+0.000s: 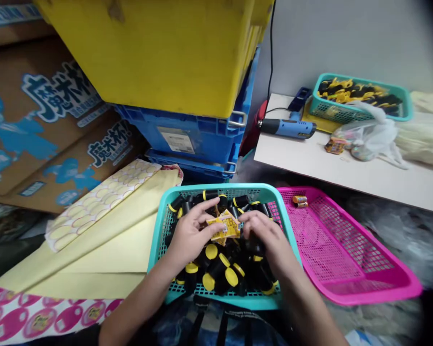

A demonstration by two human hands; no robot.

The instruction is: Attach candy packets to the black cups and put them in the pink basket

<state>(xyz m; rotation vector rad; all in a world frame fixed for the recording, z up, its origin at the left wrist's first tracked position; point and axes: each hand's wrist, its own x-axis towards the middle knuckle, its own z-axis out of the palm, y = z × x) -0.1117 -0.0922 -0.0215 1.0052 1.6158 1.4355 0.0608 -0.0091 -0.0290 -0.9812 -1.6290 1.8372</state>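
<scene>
My left hand (193, 233) pinches several small yellow printed labels (225, 227), fanned out between thumb and fingers. Close by on the right, my right hand (265, 235) has its fingers curled in, with the fingertips at the labels' right edge. A black canister (254, 246) shows under those fingers and appears held in the palm, partly hidden. Both hands are over a turquoise basket (157, 240), which sits in front of my body. It is filled with black canisters with yellow lids (231, 277), lying in all directions.
A pink basket (368, 287) at right holds small orange-wrapped pieces (300, 201). On the white table (292, 161) are a blue heat gun (292, 129), another turquoise basket (364, 115) with black and yellow parts, and a plastic bag (375, 129). Stacked crates (187, 139), cartons (39, 139) and printed sheets (104, 250) stand left.
</scene>
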